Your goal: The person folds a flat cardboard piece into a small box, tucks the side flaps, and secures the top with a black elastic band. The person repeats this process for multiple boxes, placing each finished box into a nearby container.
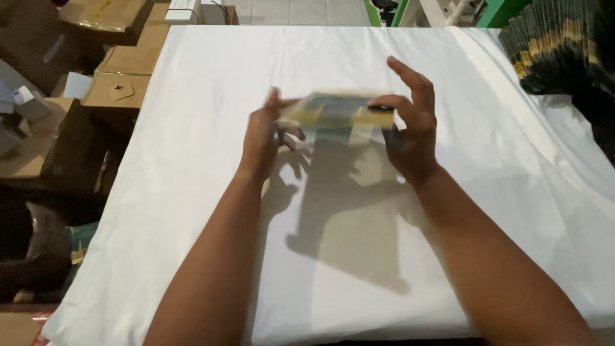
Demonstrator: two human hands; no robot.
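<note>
White cloth (192, 128) covers a table; above it, left hand (262, 138) and right hand (410, 128) pinch opposite ends of a blurred flat packet (336, 112), lying left-to-right, fingers partly curled.

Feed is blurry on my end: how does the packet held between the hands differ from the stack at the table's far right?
The held packet is a single flat piece, lifted above the white table between the left hand and right hand, and motion-blurred. The stack is many pieces piled together, resting still and sharp. Both show dark and yellow colouring.
</note>
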